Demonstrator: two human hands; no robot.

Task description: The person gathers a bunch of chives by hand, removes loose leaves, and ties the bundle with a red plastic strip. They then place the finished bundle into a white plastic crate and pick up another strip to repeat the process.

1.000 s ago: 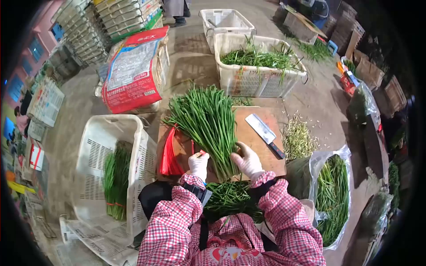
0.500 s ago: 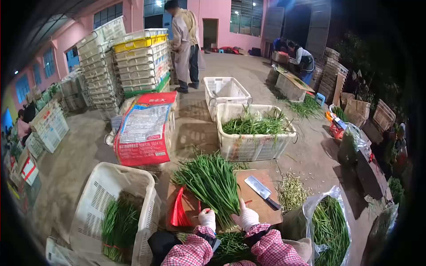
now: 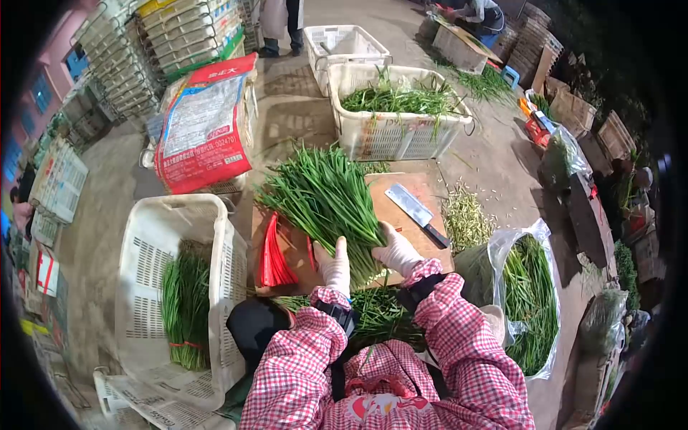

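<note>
A big loose bunch of green garlic chives (image 3: 322,197) lies across the wooden board (image 3: 419,185), stalk ends toward me. My left hand (image 3: 334,265), in a white glove, grips the left side of the stalks, thumb upward. From the right, my right hand (image 3: 398,251), gloved too, presses round the stalk ends. The fingers under the bunch are hidden. Red tie strips (image 3: 274,254) lie fanned on the board's left, and a single red strip (image 3: 312,253) shows beside my left hand. A cleaver (image 3: 410,206) with a black handle rests on the right of the board.
On the left, a white crate (image 3: 222,287) holds tied chives. A plastic-lined bag (image 3: 494,265) of chives stands at right, near pale trimmings (image 3: 466,218). Ahead are a crate (image 3: 401,147) of loose greens and a red-white sack (image 3: 204,136). Other people stand farther off.
My view has tilted down, so the scene sits higher. My left hand has gone from closed fingers near the stalk ends to gripping the bunch's side. The right hand stays at the bunch.
</note>
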